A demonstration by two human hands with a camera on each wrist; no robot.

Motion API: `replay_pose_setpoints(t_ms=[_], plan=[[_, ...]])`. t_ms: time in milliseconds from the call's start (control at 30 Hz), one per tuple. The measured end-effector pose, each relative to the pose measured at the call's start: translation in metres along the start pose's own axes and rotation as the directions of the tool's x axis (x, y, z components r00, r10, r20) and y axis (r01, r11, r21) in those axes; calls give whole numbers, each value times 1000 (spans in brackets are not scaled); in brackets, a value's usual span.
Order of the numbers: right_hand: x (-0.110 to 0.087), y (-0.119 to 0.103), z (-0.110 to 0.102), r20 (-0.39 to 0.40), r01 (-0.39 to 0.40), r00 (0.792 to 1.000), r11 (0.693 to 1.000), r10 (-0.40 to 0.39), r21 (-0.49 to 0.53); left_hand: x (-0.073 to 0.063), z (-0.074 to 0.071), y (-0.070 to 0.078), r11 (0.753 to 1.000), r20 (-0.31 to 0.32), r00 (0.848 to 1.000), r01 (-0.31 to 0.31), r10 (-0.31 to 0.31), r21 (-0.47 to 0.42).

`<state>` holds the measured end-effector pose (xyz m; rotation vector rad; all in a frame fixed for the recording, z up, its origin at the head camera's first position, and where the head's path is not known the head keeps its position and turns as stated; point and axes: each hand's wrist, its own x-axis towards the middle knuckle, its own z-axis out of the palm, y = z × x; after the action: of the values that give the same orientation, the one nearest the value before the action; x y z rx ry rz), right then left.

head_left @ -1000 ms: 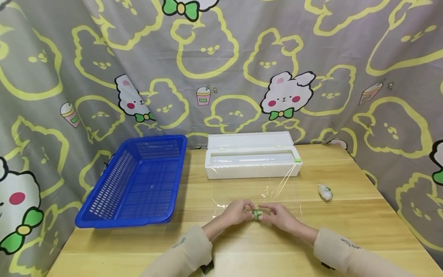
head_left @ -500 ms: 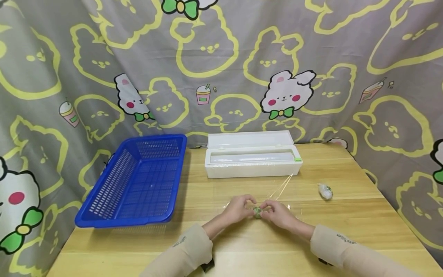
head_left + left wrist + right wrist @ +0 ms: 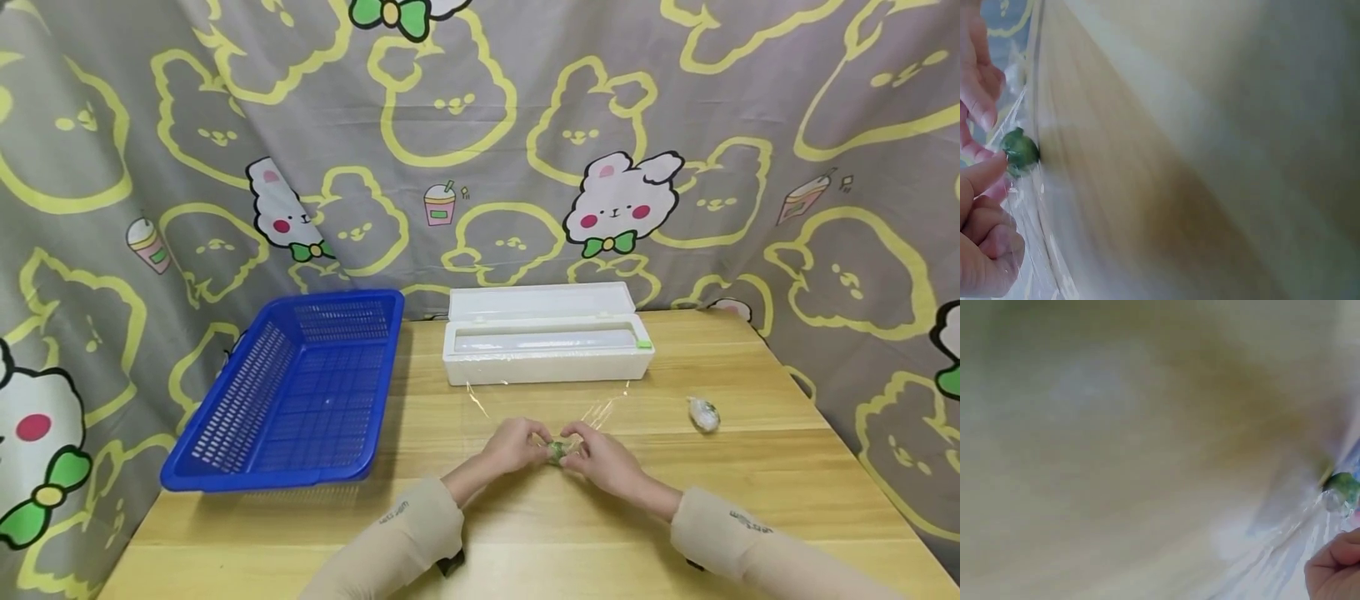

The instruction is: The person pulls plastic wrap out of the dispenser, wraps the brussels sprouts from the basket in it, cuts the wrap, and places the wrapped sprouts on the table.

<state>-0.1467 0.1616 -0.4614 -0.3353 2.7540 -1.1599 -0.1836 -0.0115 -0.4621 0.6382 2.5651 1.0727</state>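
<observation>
A small round green fruit or vegetable (image 3: pixel 556 452) with a knobbed tip (image 3: pixel 1019 132) sits in clear cling film (image 3: pixel 487 406) over the table. My left hand (image 3: pixel 513 446) pinches its left side through the film, with the index finger reaching onto it and the other fingers curled. From the right, my right hand (image 3: pixel 609 461) pinches the same bundle between thumb and fingers. Wrinkled film stretches from the hands back to the white dispenser box (image 3: pixel 547 368). In the right wrist view, the green piece (image 3: pixel 1345 489) shows only at the edge.
Behind the hands, the box stands with its lid (image 3: pixel 540 301) raised, a film roll inside and a green slider (image 3: pixel 644 344) at its right end. A film-wrapped bundle (image 3: pixel 703 414) lies to the right. A blue plastic basket (image 3: pixel 384 400) stands on the left.
Both hands have shifted slightly away from me, toward the box, with the green piece between them. The film between hands and box has shortened and its creases have moved.
</observation>
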Motion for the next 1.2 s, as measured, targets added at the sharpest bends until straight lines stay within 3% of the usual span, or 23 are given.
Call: replay_pose_setpoints(t_ms=[200,500,667,867,1200], plan=[[8,-1,3,13,24,1000,998,-23,-58,5,-4,-9,999,26,999,-34,34,5],[17,-2,0,-6,36,999,988,-38,-150,8,-16,0,990,-38,998,-43,49,137],[18,-3,-1,-20,43,999,975,-49,-217,9,-9,3,971,-18,997,-73,79,230],[22,-7,-3,-26,75,996,949,-87,-306,13,-7,2,958,-30,998,-45,56,282],[25,-9,-2,15,108,994,951,-108,-289,22,-13,-8,975,28,995,-102,99,195]])
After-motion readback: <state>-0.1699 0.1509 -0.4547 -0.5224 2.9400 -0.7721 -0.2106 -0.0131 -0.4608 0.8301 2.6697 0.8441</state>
